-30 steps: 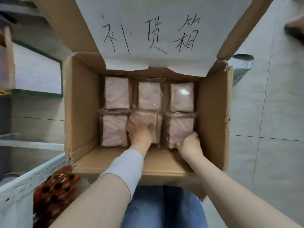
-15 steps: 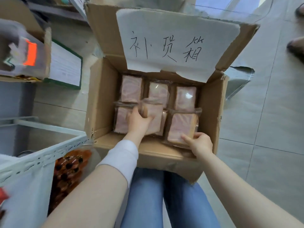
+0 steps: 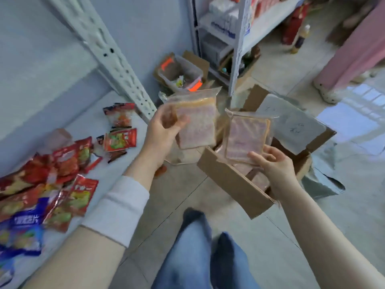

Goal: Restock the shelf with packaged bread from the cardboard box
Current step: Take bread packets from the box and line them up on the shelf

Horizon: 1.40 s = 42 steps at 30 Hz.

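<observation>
Clear-wrapped bread pack (image 3: pixel 195 124) gripped by left hand (image 3: pixel 161 134), second pack (image 3: pixel 245 138) by right hand (image 3: pixel 275 163)

Two clear-wrapped bread packs (image 3: pixel 196 125) (image 3: pixel 245 138) held upright above open cardboard box (image 3: pixel 233 182)

Head camera looks steeply down, close to floor (image 3: pixel 260 236).

two held bread packs (image 3: pixel 196 124) (image 3: pixel 245 138), one cardboard box (image 3: pixel 233 182), two hands (image 3: pixel 161 132) (image 3: pixel 277 163).
</observation>
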{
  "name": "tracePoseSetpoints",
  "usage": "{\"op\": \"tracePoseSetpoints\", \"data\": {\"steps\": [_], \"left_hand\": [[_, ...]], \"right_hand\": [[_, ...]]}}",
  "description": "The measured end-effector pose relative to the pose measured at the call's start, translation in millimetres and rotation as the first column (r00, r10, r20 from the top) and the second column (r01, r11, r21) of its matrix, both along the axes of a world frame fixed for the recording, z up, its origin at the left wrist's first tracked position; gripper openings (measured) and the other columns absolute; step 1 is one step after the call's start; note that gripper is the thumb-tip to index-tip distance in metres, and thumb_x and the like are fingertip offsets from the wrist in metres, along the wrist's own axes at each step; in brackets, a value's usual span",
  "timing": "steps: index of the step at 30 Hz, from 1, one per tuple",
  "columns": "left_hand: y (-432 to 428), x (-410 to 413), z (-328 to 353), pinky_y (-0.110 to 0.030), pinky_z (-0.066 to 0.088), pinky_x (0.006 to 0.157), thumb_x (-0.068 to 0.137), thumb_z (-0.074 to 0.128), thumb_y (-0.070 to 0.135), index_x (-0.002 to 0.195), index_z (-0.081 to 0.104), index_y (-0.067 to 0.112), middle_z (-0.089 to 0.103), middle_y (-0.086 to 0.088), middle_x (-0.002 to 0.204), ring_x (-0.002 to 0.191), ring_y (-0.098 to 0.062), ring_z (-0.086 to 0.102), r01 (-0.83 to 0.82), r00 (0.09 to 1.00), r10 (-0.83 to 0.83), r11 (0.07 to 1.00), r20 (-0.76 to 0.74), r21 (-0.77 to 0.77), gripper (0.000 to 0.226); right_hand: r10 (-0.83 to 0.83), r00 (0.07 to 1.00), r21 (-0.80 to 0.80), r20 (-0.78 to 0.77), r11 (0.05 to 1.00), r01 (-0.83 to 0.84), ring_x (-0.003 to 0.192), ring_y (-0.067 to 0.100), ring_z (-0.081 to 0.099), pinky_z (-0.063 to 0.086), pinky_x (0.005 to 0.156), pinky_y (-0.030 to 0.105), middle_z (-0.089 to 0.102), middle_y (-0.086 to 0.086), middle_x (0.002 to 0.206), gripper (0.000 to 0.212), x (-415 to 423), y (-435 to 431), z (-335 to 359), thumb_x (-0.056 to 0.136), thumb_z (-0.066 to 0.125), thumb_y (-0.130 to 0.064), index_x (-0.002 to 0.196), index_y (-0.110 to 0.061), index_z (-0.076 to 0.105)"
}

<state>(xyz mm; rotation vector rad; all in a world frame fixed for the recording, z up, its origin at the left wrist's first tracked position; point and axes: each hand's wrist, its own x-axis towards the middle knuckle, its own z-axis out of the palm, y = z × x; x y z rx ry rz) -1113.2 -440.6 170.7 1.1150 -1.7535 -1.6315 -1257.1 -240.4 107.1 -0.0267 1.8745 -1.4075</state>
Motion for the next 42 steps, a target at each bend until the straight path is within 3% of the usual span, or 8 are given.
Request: {"op": "tracePoseSetpoints", "data": {"steps": [4, 11, 17, 21, 26, 30, 35, 42], "left_hand": [[-28, 92, 101, -0.011, 0.045, 0.063, 0.082, 0.066, 0.011, 0.088, 0.056, 0.024, 0.057, 0.017, 0.067, 0.063, 0.01, 0.054, -0.2, 0.975, 0.184, 0.972, -0.127, -0.125, 0.018], [-90, 281, 190, -0.039, 0.051, 0.084, 0.084, 0.065, 0.013, 0.094, 0.06, 0.022, 0.06, 0.008, 0.083, 0.09, -0.015, 0.057, -0.482, 0.868, 0.419, 0.841, -0.266, -0.247, 0.015], [-167, 456, 196, -0.013, 0.044, 0.058, 0.084, 0.065, 0.014, 0.095, 0.059, 0.021, 0.061, 0.019, 0.066, 0.066, 0.005, 0.056, -0.649, 0.761, 0.595, 0.709, -0.259, -0.277, 0.015], [-230, 533, 182, -0.01, 0.042, 0.053, 0.086, 0.062, 0.008, 0.107, 0.055, 0.011, 0.059, 0.014, 0.072, 0.061, 0.006, 0.054, -0.738, 0.675, 0.682, 0.63, -0.28, -0.242, 0.022], [-309, 586, 172, -0.009, 0.042, 0.05, 0.087, 0.061, 0.008, 0.108, 0.051, 0.013, 0.059, 0.006, 0.085, 0.067, 0.002, 0.056, -0.818, 0.573, 0.756, 0.55, -0.315, -0.168, 0.024], [-366, 623, 167, -0.019, 0.049, 0.066, 0.087, 0.061, 0.007, 0.091, 0.051, 0.022, 0.06, 0.006, 0.087, 0.077, -0.005, 0.058, -0.86, 0.508, 0.794, 0.486, -0.333, -0.154, 0.018], [-440, 657, 155, -0.026, 0.049, 0.074, 0.086, 0.063, 0.009, 0.085, 0.052, 0.02, 0.059, 0.005, 0.085, 0.076, -0.007, 0.057, -0.884, 0.467, 0.825, 0.441, -0.318, -0.156, 0.016], [-537, 670, 139, -0.038, 0.049, 0.085, 0.068, 0.068, 0.04, 0.077, 0.053, 0.028, 0.058, 0.003, 0.086, 0.085, -0.016, 0.054, -0.867, 0.497, 0.817, 0.457, -0.293, -0.196, 0.021]], "right_hand": [[0.185, 0.971, -0.114, -0.153, 0.972, -0.203, 0.06, 0.007, 0.068, 0.053, 0.05, 0.021, 0.071, 0.0, 0.083, 0.036, 54, -62, 89, 0.077, 0.074, -0.024, 0.108, -0.009, 0.064], [0.384, 0.847, -0.219, -0.368, 0.849, -0.481, 0.085, 0.026, 0.069, 0.056, 0.08, 0.038, 0.071, 0.006, 0.085, 0.013, 192, -194, 186, 0.075, 0.075, -0.027, 0.082, -0.019, 0.067], [0.535, 0.723, -0.223, -0.437, 0.714, -0.664, 0.08, 0.021, 0.065, 0.055, 0.08, 0.035, 0.069, 0.003, 0.083, 0.014, 348, -321, 212, 0.076, 0.075, -0.028, 0.081, -0.02, 0.064], [0.564, 0.705, -0.237, -0.429, 0.683, -0.691, 0.072, 0.02, 0.055, 0.049, 0.072, 0.034, 0.06, 0.008, 0.075, 0.025, 430, -400, 204, 0.074, 0.077, -0.022, 0.084, -0.002, 0.066], [0.586, 0.693, -0.254, -0.421, 0.657, -0.71, 0.062, 0.004, 0.052, 0.038, 0.053, 0.003, 0.057, -0.009, 0.07, 0.023, 507, -483, 199, 0.076, 0.075, -0.02, 0.094, -0.013, 0.062], [0.551, 0.708, -0.284, -0.441, 0.663, -0.692, 0.075, 0.011, 0.054, 0.038, 0.062, 0.018, 0.059, -0.004, 0.083, 0.028, 562, -547, 196, 0.081, 0.07, -0.019, 0.106, -0.011, 0.06], [0.457, 0.787, -0.324, -0.414, 0.734, -0.597, 0.081, 0.015, 0.05, 0.033, 0.065, 0.012, 0.05, -0.01, 0.076, 0.034, 616, -621, 187, 0.085, 0.065, -0.013, 0.114, -0.01, 0.048], [0.284, 0.806, -0.264, -0.519, 0.844, -0.467, 0.1, 0.022, 0.054, 0.031, 0.072, 0.014, 0.061, 0.009, 0.116, 0.035, 652, -705, 183, 0.09, 0.057, -0.016, 0.123, -0.006, 0.05]]}}
